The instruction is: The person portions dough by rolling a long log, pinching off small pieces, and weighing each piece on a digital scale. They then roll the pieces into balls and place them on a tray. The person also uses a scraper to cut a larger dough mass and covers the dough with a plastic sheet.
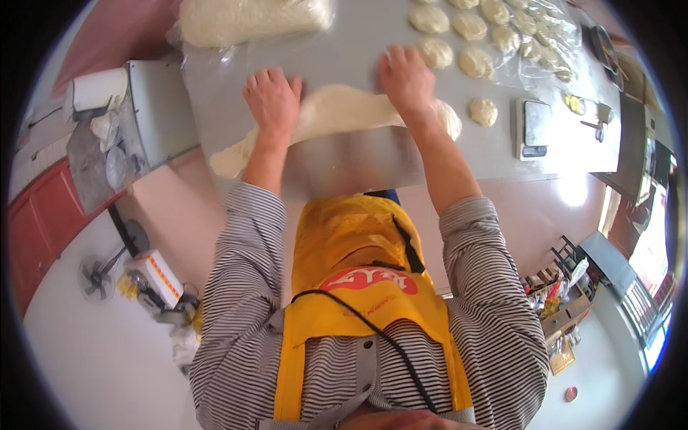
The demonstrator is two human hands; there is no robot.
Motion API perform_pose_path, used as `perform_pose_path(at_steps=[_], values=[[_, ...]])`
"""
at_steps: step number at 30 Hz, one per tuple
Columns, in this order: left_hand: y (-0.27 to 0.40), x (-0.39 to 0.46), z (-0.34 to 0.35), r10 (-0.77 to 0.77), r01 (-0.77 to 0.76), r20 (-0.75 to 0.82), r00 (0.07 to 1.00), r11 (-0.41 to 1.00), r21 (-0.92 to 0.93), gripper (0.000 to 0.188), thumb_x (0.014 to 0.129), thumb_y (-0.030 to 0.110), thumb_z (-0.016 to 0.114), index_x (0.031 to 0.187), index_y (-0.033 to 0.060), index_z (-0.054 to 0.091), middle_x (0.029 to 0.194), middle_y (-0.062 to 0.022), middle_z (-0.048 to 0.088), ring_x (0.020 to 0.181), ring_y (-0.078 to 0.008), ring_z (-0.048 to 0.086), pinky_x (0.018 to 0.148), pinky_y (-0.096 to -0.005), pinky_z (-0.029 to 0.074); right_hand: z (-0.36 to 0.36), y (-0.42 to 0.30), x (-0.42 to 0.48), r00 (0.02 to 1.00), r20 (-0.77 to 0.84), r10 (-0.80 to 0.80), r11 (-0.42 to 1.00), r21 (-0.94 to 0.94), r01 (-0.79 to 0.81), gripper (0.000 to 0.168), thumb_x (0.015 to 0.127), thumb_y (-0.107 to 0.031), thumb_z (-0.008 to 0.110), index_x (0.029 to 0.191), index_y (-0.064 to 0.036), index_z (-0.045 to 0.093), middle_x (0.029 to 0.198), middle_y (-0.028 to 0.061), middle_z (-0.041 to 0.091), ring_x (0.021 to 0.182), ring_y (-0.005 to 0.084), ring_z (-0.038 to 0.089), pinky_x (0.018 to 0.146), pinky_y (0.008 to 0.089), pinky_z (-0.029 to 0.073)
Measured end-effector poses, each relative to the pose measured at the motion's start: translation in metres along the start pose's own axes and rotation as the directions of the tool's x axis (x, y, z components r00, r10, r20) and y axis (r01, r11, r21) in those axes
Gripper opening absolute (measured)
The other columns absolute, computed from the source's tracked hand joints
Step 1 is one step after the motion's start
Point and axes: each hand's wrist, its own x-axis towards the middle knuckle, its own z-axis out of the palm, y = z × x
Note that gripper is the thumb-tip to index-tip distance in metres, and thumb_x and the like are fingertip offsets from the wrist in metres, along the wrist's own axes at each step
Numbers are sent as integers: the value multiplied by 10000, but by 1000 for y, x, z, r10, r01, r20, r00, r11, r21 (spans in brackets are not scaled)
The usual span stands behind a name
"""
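A long rope of dough lies across the grey worktop, thick in the middle and thinner toward its left end. My left hand reaches over the left part of it, palm down, thumb apart from the fingers. Over the right part of the rope, my right hand is also palm down, slightly blurred, its fingertips beyond the dough. The rope's right end shows beside my right wrist. Both palms are hidden from above, and neither hand visibly grips the dough.
A large dough block lies on plastic at the far left. Several dough balls stand in rows at the far right, some under plastic film. One separate ball sits near a digital scale. A fan is at lower left.
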Motion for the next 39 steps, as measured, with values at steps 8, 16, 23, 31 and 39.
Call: perform_pose_path(at_steps=[8,16,23,31,39], values=[[-13,-143,-50,542,-402,213,813,788,-467,555,871,361,691,1379,171,575,1509,-140,442,1361,-449,384,1075,-618,313,-44,-19,-151,949,288,-126,992,29,123,604,853,-344,685,1399,-145,519,1479,198,443,1403,388,376,1142,566,312],[-6,-118,-9,526,-451,13,850,740,-499,556,924,427,648,1388,152,516,1476,-153,461,1348,-449,389,1062,-649,292,-58,34,-135,892,396,-220,975,68,211,549,892,-362,649,1410,-242,509,1560,122,367,1448,346,316,1176,521,280],[37,-97,-21,476,-290,178,861,747,-598,592,878,381,708,1309,15,534,1358,-217,529,1254,-406,483,1072,-579,324,-91,54,-151,899,357,-254,949,-86,303,563,897,-324,657,1394,-92,532,1511,144,434,1427,336,364,1184,513,290],[107,-128,-59,137,-70,232,963,959,-275,826,680,267,856,1392,89,476,1376,-167,488,1271,-380,449,1080,-570,317,-243,434,-61,628,-575,525,694,-139,-707,716,865,-491,710,1235,101,552,1142,288,636,1098,434,610,959,488,477],[210,-109,-13,285,-175,365,886,936,-307,696,700,151,777,1342,75,520,1331,-122,540,1231,-319,492,1039,-456,381,-250,540,-35,622,40,782,262,884,-387,174,978,-219,640,965,-46,647,881,32,627,828,116,609,691,294,548]])
